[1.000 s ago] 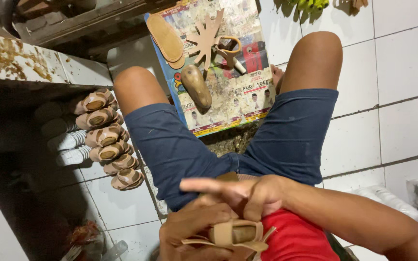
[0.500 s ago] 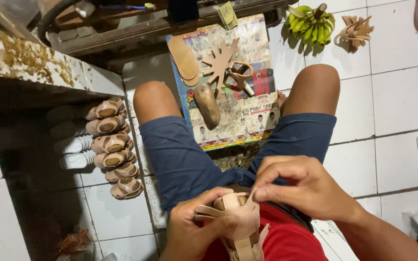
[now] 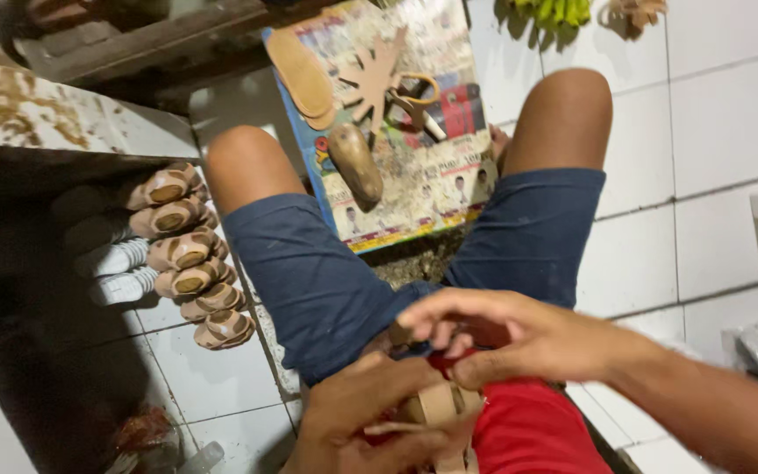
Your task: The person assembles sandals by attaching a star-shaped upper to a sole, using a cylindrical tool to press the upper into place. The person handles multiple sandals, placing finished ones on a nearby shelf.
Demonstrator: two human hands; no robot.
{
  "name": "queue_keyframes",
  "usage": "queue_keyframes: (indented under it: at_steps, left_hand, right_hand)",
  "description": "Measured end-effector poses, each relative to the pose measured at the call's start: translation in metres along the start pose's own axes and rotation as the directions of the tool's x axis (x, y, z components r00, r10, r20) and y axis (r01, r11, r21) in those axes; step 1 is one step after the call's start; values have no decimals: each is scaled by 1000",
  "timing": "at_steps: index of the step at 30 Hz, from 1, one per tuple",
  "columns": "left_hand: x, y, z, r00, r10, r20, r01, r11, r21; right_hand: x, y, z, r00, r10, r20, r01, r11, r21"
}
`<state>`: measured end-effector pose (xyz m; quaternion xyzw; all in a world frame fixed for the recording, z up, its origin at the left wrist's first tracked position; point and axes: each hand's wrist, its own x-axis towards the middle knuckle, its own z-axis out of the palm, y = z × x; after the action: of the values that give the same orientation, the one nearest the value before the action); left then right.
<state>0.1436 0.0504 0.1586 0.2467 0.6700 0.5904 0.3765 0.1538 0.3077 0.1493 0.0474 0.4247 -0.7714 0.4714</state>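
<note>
Low over my lap, just below the printed board point(image 3: 414, 189), I have both hands on a tan strappy sandal upper point(image 3: 439, 408). My left hand point(image 3: 370, 421) cups it from beneath, fingers curled round its lower edge, and my right hand point(image 3: 511, 338) pinches its top strap between thumb and fingertips, so both hands are closed on the piece. It sits against my red shirt point(image 3: 532, 430), at the bottom edge of the view, partly cut off.

On the board itself lie a tan insole point(image 3: 300, 75) at its far left corner, a star-shaped leather cutout point(image 3: 375, 75) beside it, scissors point(image 3: 418, 96) touching the cutout, and a wooden shoe last point(image 3: 354, 162) nearer me. The board fills the gap between my knees, its near edge meeting my shorts.

Left of the board, past my knee, a row of finished sandals point(image 3: 182, 254) stands against a dark shelf front. Right of the board, bare white floor tiles point(image 3: 712, 132) give open room.
</note>
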Motion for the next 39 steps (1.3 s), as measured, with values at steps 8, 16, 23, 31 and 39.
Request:
queue_keyframes:
  at_steps: [8, 16, 23, 31, 39]
  left_hand:
    - [7, 9, 14, 953, -268, -142, 217, 930, -298]
    - [10, -23, 37, 917, -327, -228, 113, 761, -639]
    - [-4, -27, 34, 938, -186, -293, -16, 821, -571]
    - [42, -57, 31, 909, 191, 369, 372, 23, -928]
    - [34, -23, -7, 979, -160, 125, 198, 628, -753]
  right_hand:
    - [-3, 8, -5, 993, -114, -30, 118, 978, 169]
    - [-34, 34, 7, 816, -447, -367, 253, 847, -468]
    - [-36, 42, -2, 824, -467, -321, 331, 856, -396]
    - [-44, 39, 0, 818, -568, -93, 459, 741, -490]
    - [-40, 40, 15, 813, -438, -383, 361, 896, -258]
